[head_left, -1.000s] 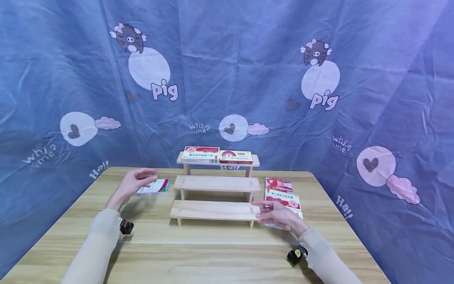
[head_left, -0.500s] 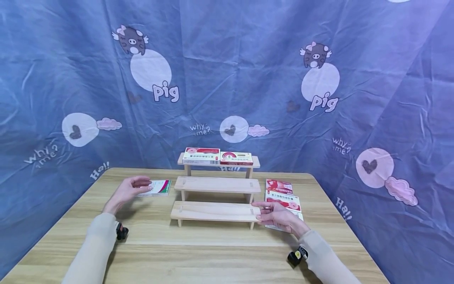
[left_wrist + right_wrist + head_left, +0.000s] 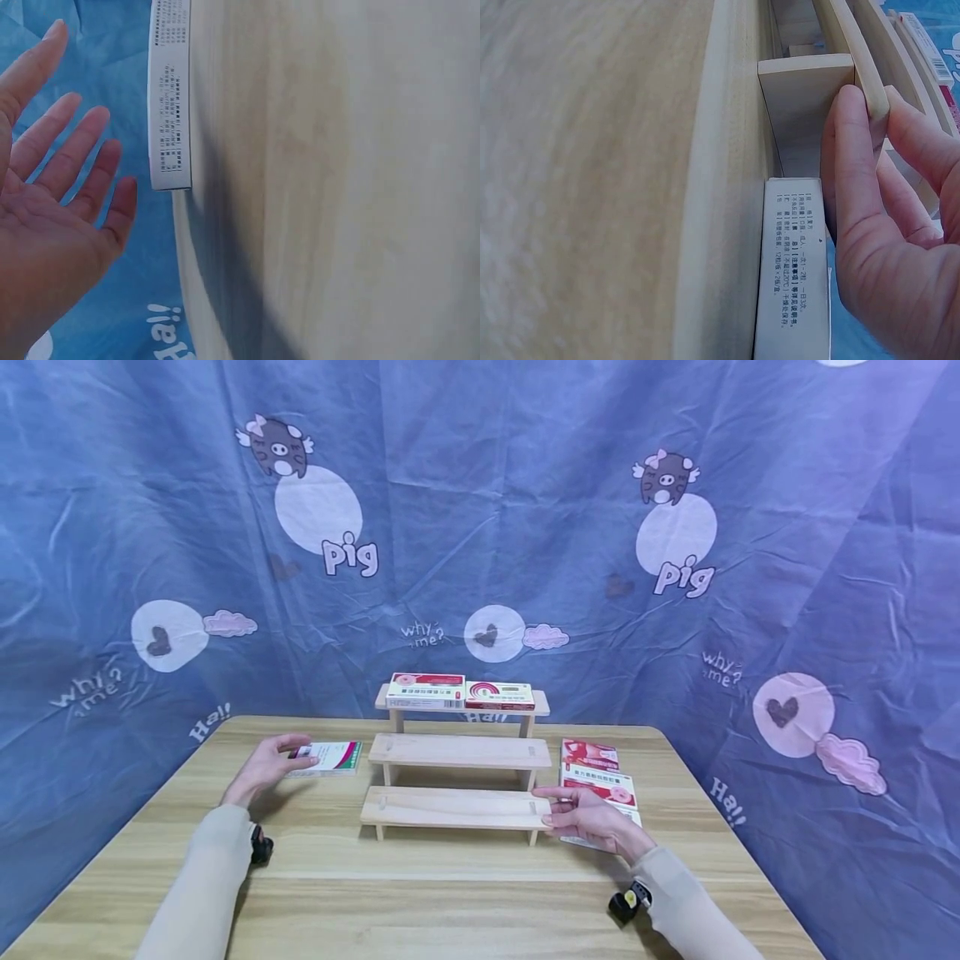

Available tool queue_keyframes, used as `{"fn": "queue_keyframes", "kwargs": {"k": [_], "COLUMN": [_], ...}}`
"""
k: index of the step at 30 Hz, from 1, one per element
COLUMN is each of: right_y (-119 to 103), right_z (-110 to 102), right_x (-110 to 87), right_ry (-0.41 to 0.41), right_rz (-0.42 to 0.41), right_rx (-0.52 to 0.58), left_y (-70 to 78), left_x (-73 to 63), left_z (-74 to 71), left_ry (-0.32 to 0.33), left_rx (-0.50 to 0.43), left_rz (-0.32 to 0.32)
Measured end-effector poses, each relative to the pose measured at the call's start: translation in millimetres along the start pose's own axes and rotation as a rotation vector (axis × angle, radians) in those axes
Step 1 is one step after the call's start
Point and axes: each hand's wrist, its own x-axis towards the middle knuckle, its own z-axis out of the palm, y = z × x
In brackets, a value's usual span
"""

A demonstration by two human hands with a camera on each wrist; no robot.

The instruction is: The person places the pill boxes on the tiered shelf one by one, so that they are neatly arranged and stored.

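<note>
Pinching a wooden stand [image 3: 459, 749] at one end

Gripping the right end of the lowest tier [image 3: 453, 808] in the right hand [image 3: 591, 822]. Holding the left hand [image 3: 262, 766] with fingers [image 3: 75, 152] loosely apart, just beside a white box [image 3: 332, 757] on the table [image 3: 420, 914], left of the stand, with side print too small to read. Reading “12粒/板×2板/盒” on a pale carton [image 3: 791, 300] near the right hand. Showing Chinese lettering on two red-and-white boxes [image 3: 426, 692] on the top tier [image 3: 542, 702]. Printed “pig”, “why me?” and “Ha!!” on the blue curtain [image 3: 480, 527]
</note>
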Motion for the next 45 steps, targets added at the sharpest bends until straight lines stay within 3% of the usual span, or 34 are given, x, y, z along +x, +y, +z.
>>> {"fn": "queue_keyframes", "kwargs": {"k": [11,25,45], "right_y": [0,-3,-4], "right_z": [2,5,4], "right_x": [-1.0,-2.2,-2.4], "right_ry": [0.024,0.028,0.030], "right_rz": [0.007,0.016,0.021], "right_rx": [-0.012,0.004,0.009], "left_y": [-5.4,-14.6,-13.3], "left_x": [10.6,17.4,3.4], "left_z": [0.4,0.6,-5.9], "left_ry": [-0.040,-0.071,-0.166], "left_rx": [0.014,0.077,0.096], "left_rz": [-0.080,-0.117,-0.106]}}
